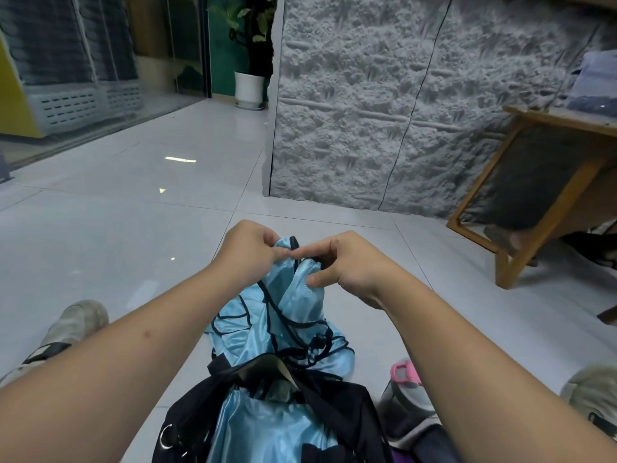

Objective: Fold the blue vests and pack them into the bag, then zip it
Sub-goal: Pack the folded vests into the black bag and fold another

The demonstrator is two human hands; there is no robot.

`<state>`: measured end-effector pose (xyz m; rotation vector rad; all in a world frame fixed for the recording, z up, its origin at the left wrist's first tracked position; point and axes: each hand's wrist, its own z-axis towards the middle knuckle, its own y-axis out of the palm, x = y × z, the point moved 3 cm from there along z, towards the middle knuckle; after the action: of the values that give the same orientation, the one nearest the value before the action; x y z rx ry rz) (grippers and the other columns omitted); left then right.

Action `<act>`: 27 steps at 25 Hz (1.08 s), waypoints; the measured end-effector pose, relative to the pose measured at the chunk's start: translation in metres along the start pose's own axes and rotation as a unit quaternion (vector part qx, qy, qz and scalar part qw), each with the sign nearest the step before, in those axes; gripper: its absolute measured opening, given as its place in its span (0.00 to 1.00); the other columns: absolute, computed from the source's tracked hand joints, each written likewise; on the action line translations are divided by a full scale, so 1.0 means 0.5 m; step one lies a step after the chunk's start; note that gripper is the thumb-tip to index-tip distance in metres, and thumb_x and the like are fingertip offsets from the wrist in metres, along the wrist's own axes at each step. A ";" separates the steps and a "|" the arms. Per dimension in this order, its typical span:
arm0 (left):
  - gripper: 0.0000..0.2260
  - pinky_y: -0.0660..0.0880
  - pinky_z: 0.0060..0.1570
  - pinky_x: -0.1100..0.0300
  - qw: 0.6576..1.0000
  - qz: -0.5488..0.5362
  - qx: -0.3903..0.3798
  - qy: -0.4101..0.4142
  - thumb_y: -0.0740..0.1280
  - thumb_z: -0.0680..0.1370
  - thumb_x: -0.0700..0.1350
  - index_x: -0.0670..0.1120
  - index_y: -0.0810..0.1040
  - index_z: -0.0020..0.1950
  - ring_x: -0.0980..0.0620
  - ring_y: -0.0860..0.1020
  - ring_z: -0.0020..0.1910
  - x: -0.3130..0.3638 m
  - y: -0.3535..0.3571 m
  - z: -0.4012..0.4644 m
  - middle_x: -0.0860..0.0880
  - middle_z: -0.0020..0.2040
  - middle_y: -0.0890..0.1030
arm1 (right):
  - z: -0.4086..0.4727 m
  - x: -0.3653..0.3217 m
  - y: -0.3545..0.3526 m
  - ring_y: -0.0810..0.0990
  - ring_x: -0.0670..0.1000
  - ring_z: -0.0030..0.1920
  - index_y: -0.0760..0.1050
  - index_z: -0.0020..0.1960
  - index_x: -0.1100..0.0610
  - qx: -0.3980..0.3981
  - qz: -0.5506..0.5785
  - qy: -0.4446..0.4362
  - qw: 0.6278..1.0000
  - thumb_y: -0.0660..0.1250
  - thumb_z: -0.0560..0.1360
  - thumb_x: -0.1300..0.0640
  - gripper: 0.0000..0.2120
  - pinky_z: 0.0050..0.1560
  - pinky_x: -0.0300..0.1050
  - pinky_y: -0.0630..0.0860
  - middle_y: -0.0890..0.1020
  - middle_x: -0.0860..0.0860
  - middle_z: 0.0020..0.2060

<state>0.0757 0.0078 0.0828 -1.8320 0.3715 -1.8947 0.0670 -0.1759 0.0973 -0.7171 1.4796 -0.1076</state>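
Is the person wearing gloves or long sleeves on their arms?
No. Both the left hand and the right hand are bare, with no gloves, rings or watch that can be seen. The forearms are bare too, all the way to the picture's edge, so no sleeve shows. The left forearm has a small dark spot on it.

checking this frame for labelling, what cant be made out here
- Black bag, head view: its lower part runs off the bottom edge, so the zip is unseen.
- Blue fabric in the bag: how many vests, unclear.
- Held blue vest: top edge covered by left hand and right hand.
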 end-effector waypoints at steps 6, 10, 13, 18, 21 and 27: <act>0.19 0.61 0.30 0.56 0.997 0.063 0.031 0.039 0.68 0.83 0.48 0.39 0.74 0.36 0.49 0.66 0.30 0.003 0.000 0.001 0.48 0.28 0.69 | -0.005 -0.025 0.020 0.76 0.41 0.35 0.88 0.53 0.52 0.009 -0.185 -0.003 0.983 0.77 0.74 0.64 0.10 0.35 0.29 0.70 0.80 0.42 0.36; 0.25 0.58 0.30 0.53 0.990 0.115 0.006 0.082 0.61 0.86 0.51 0.45 0.62 0.30 0.49 0.63 0.29 0.020 0.017 -0.008 0.49 0.27 0.64 | 0.002 -0.024 0.033 0.76 0.41 0.36 0.87 0.50 0.57 0.049 -0.207 -0.030 0.977 0.74 0.78 0.60 0.03 0.40 0.34 0.72 0.84 0.49 0.39; 0.24 0.59 0.29 0.55 0.996 -0.007 -0.030 0.081 0.61 0.85 0.53 0.46 0.63 0.32 0.52 0.60 0.27 0.017 0.025 -0.008 0.51 0.27 0.62 | 0.001 -0.028 0.028 0.75 0.36 0.49 0.86 0.50 0.56 0.079 -0.183 -0.067 0.978 0.74 0.78 0.57 0.04 0.48 0.28 0.67 0.78 0.45 0.56; 0.27 0.79 0.46 0.45 0.961 -0.190 -0.179 0.092 0.69 0.73 0.67 0.42 0.82 0.51 0.38 0.82 0.42 0.038 0.015 -0.019 0.40 0.46 0.85 | 0.002 -0.028 0.009 0.79 0.52 0.44 0.83 0.44 0.64 0.103 0.030 -0.087 0.990 0.73 0.74 0.59 0.07 0.48 0.50 0.74 0.83 0.53 0.46; 0.20 0.77 0.39 0.56 0.954 -0.199 -0.190 0.117 0.80 0.67 0.53 0.43 0.79 0.51 0.48 0.81 0.39 0.061 0.000 -0.020 0.44 0.43 0.83 | -0.003 -0.042 -0.013 0.75 0.54 0.35 0.84 0.43 0.64 0.167 0.073 -0.077 0.980 0.72 0.77 0.60 0.07 0.38 0.52 0.72 0.81 0.62 0.35; 0.01 0.81 0.49 0.44 0.973 -0.174 -0.101 0.111 0.73 0.78 0.36 0.40 0.83 0.48 0.46 0.81 0.41 0.051 -0.006 -0.012 0.39 0.43 0.83 | 0.000 -0.042 -0.025 0.81 0.55 0.36 0.86 0.44 0.60 0.185 0.065 -0.076 0.978 0.74 0.77 0.58 0.06 0.39 0.53 0.78 0.85 0.62 0.39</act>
<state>0.0693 -0.0037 0.1060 -1.9169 0.3461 -2.3918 0.0689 -0.1755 0.1218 -0.3199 1.3070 -0.2169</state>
